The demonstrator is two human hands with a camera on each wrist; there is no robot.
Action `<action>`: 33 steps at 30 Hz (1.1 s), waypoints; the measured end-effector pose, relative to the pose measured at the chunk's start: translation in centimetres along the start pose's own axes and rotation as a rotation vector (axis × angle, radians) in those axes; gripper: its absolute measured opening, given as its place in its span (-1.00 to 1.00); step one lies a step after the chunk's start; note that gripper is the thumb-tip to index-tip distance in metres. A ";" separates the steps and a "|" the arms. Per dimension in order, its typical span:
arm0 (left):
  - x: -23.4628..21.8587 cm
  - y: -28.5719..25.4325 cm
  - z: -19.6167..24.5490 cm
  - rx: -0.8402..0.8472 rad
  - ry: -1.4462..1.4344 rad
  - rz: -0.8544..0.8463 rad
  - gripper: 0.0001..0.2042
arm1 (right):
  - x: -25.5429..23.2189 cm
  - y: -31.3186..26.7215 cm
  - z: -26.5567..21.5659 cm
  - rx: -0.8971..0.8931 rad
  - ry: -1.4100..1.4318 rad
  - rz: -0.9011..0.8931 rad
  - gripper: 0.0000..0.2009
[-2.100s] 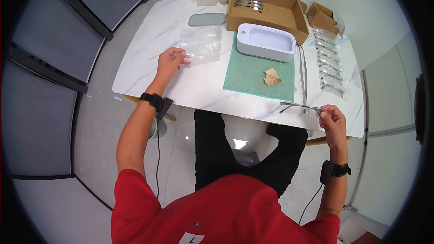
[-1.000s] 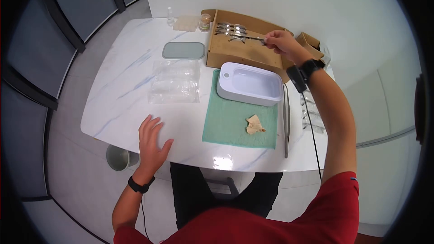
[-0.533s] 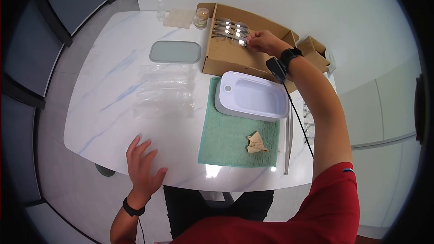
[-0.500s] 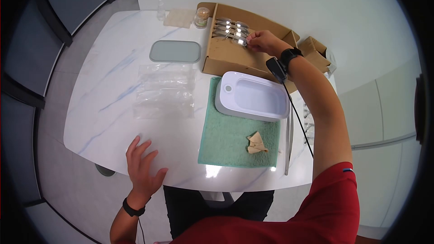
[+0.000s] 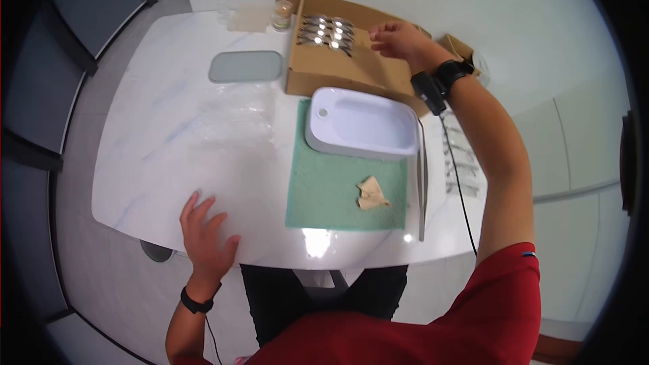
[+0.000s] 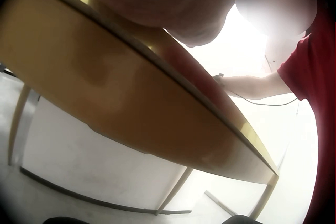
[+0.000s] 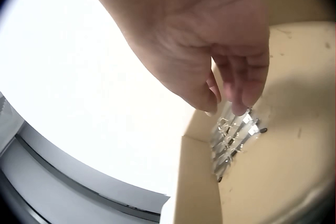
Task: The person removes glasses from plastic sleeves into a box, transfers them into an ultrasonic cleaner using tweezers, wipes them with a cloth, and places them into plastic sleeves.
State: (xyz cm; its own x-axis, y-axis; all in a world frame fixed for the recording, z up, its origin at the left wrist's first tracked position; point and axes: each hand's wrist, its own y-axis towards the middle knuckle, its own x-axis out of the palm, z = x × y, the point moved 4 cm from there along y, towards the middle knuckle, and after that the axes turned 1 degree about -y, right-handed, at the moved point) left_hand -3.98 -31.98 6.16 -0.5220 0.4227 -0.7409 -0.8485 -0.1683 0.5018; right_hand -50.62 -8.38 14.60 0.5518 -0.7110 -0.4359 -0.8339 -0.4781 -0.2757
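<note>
My right hand (image 5: 400, 40) hovers over the cardboard box (image 5: 351, 76), its fingers slightly bent and holding nothing. To its left, several pairs of glasses (image 5: 327, 32) lie in a row inside the box. In the right wrist view, the same hand (image 7: 202, 37) has a gap between thumb and fingers, with the glasses (image 7: 229, 144) beyond the fingertips. My left hand (image 5: 208, 240) is at the table's front left edge with spread fingers and nothing in it. Part of that hand (image 6: 168, 1) shows, blurred, at the top of the left wrist view.
A white basin (image 5: 364, 122) stands on a green towel (image 5: 324, 192) beside a beige cloth (image 5: 371, 193). Clear plastic bags (image 5: 236, 118) and a grey lid (image 5: 245, 67) lie left. Tweezers (image 5: 422, 189) and more wrapped glasses (image 5: 462, 162) are right; a jar (image 5: 282, 16) stands behind.
The right hand has carried a pair of glasses from the table's front right into the box, let it go beside the others and drawn back. The left hand has left the plastic bags.
</note>
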 end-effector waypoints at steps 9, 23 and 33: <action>0.3 -0.2 0.2 0.050 0.013 -0.002 -0.75 | -10.5 -22.1 3.9 0.022 -0.156 0.088 -0.68; 0.2 -1.0 0.5 0.045 0.008 0.107 -0.89 | -14.8 -37.9 28.4 0.279 0.126 0.605 -0.81; -0.9 -1.3 1.9 0.078 -0.007 0.171 -0.91 | -13.4 -38.9 24.2 0.001 -0.165 0.697 -0.86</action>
State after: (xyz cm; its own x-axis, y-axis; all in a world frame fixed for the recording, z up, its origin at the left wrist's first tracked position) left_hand -2.27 -30.41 7.01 -0.6574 0.3998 -0.6387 -0.7377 -0.1688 0.6537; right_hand -25.90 32.23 10.38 -0.1183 -0.7635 -0.6349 -0.9918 0.0592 0.1136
